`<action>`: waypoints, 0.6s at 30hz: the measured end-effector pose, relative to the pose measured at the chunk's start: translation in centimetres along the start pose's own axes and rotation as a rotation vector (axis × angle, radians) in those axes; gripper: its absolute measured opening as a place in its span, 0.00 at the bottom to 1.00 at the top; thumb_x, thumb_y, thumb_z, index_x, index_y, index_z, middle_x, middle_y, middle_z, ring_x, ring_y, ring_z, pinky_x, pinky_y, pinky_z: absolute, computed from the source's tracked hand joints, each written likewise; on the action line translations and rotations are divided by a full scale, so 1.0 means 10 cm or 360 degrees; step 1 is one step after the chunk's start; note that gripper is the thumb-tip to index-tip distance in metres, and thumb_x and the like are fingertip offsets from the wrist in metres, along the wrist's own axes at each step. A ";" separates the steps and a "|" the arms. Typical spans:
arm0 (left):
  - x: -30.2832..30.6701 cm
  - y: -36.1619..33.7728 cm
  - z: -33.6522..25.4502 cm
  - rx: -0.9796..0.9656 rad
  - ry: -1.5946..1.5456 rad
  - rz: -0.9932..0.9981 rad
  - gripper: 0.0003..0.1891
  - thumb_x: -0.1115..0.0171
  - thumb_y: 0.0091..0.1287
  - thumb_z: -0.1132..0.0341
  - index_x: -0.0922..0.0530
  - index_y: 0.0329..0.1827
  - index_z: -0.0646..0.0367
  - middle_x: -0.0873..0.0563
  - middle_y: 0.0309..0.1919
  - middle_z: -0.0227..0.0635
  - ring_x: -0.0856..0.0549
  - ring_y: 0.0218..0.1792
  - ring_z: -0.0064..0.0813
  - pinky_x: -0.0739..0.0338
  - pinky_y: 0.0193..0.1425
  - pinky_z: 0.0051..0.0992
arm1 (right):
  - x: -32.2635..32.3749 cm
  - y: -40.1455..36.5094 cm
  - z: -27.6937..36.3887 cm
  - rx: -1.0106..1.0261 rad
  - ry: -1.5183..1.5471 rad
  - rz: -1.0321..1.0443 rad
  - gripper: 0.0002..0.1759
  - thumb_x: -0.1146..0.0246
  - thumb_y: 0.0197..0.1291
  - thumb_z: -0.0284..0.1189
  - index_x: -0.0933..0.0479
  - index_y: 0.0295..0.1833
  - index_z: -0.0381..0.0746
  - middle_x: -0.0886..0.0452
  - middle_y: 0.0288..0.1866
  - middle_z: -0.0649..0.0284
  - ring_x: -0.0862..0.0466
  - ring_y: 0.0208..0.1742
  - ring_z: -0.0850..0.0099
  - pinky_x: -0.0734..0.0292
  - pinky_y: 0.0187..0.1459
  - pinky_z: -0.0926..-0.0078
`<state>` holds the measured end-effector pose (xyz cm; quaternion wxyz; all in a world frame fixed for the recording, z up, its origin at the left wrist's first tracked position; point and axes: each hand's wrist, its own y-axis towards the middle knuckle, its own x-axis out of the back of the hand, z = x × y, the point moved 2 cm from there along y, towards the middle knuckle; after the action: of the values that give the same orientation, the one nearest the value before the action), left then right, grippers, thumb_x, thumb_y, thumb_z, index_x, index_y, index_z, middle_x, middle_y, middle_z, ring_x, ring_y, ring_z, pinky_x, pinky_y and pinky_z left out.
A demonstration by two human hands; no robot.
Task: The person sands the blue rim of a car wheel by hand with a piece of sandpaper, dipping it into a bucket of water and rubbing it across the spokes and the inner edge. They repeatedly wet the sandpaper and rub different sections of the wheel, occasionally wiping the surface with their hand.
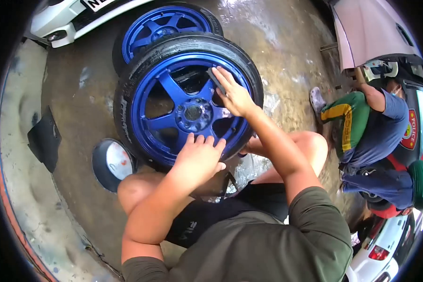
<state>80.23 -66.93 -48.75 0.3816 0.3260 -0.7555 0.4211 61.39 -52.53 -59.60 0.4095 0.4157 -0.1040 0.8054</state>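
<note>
A blue spoked car wheel (176, 87) with a black tyre (254, 70) lies in front of my knees, its face turned up toward me. My right hand (234, 93) presses a dark grey flat pad (216, 81) against a spoke near the rim's upper right. Whether the pad is sandpaper or a sponge cannot be made out. My left hand (198, 157) rests on the near part of the rim, fingers stretched out over a lower spoke, holding nothing. A second blue wheel (167, 29) lies just beyond, partly hidden behind the first.
A bucket (98, 164) stands left of the wheel, by my knee. A black sheet (45, 141) lies near the low wall (21, 117). A white car's bumper (63, 28) is at the upper left. Two people (373, 113) crouch beside vehicles on the right. The floor (286, 70) looks wet.
</note>
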 end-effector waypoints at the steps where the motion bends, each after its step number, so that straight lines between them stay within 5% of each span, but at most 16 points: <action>1: -0.02 0.01 0.00 -0.0012 -0.0044 0.0008 0.35 0.28 0.72 0.47 0.22 0.77 0.57 0.14 0.63 0.47 0.15 0.68 0.47 0.27 0.78 0.56 | -0.07 -0.11 -0.04 0.0073 -0.0190 -0.0080 0.43 0.34 0.68 0.29 0.37 0.89 0.45 0.35 0.88 0.48 0.27 0.80 0.38 0.26 0.76 0.45; 2: -0.02 -0.03 -0.01 -0.0014 -0.0050 0.0022 0.35 0.28 0.72 0.48 0.22 0.77 0.57 0.14 0.63 0.47 0.16 0.68 0.48 0.27 0.79 0.56 | -0.11 -0.32 -0.04 0.0152 -0.0465 -0.0164 0.42 0.34 0.65 0.25 0.33 0.87 0.40 0.34 0.88 0.47 0.34 0.85 0.37 0.33 0.81 0.44; 5: 0.07 -0.08 0.01 0.0038 -0.0033 -0.0026 0.35 0.28 0.72 0.47 0.22 0.76 0.58 0.14 0.65 0.46 0.17 0.70 0.48 0.28 0.80 0.57 | -0.54 -1.15 -0.05 -0.0328 -0.0627 -0.0293 0.50 0.34 0.57 0.22 0.37 0.89 0.38 0.40 0.92 0.47 0.45 0.90 0.33 0.49 0.86 0.29; 8: 0.09 -0.20 0.05 0.0059 -0.0008 -0.0099 0.35 0.28 0.72 0.47 0.22 0.76 0.58 0.15 0.65 0.47 0.17 0.71 0.48 0.29 0.81 0.56 | -1.11 -1.31 0.21 -0.0515 -0.0471 -0.0347 0.49 0.36 0.60 0.27 0.41 0.90 0.36 0.43 0.94 0.49 0.50 0.91 0.30 0.54 0.86 0.26; 10: 0.10 -0.27 0.07 0.0049 -0.0045 -0.0152 0.35 0.29 0.73 0.48 0.23 0.77 0.57 0.15 0.67 0.48 0.18 0.71 0.49 0.30 0.82 0.57 | -1.37 -1.23 0.38 -0.0211 -0.0334 -0.0204 0.50 0.35 0.62 0.30 0.42 0.90 0.36 0.44 0.94 0.49 0.52 0.91 0.30 0.58 0.86 0.25; 12: 0.09 -0.38 0.13 0.0003 -0.0173 -0.0320 0.36 0.28 0.73 0.48 0.24 0.79 0.57 0.15 0.67 0.48 0.18 0.70 0.49 0.29 0.81 0.53 | -1.40 -1.27 0.28 -0.0437 -0.0593 -0.0130 0.53 0.35 0.63 0.31 0.48 0.92 0.38 0.50 0.96 0.51 0.54 0.92 0.30 0.60 0.87 0.29; 14: 0.17 -0.51 0.19 0.0105 -0.0160 -0.0328 0.36 0.28 0.73 0.49 0.25 0.79 0.58 0.15 0.68 0.49 0.18 0.70 0.49 0.29 0.79 0.50 | -1.41 -1.31 0.23 -0.1039 -0.0564 -0.0508 0.55 0.35 0.63 0.30 0.53 0.93 0.37 0.54 0.97 0.50 0.55 0.93 0.31 0.60 0.88 0.29; 15: 0.17 -0.58 0.20 0.0158 -0.0174 -0.0325 0.36 0.28 0.73 0.50 0.25 0.80 0.58 0.16 0.68 0.49 0.18 0.70 0.49 0.28 0.79 0.49 | -1.43 -1.31 0.19 -0.1004 -0.0523 -0.0475 0.57 0.35 0.63 0.29 0.56 0.93 0.35 0.56 0.97 0.48 0.57 0.92 0.28 0.60 0.87 0.29; 16: 0.15 -0.64 0.22 0.0177 -0.0145 -0.0345 0.36 0.28 0.73 0.50 0.25 0.79 0.58 0.16 0.68 0.49 0.18 0.69 0.49 0.28 0.78 0.48 | -1.48 -1.26 0.20 -0.0982 -0.0425 -0.0542 0.50 0.39 0.76 0.37 0.55 0.93 0.33 0.56 0.96 0.44 0.59 0.92 0.27 0.62 0.87 0.28; 18: 0.09 -0.73 0.25 0.0228 -0.0111 -0.0399 0.35 0.28 0.73 0.50 0.25 0.79 0.58 0.16 0.68 0.49 0.18 0.69 0.50 0.28 0.77 0.46 | -1.59 -1.18 0.34 -0.0788 -0.0516 -0.0409 0.49 0.40 0.77 0.38 0.55 0.93 0.32 0.57 0.96 0.43 0.61 0.91 0.25 0.63 0.87 0.28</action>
<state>85.01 -72.51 -46.06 0.3806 0.4585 -0.6896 0.4116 77.24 -55.82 -71.49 0.5747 0.4361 -0.3073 0.6206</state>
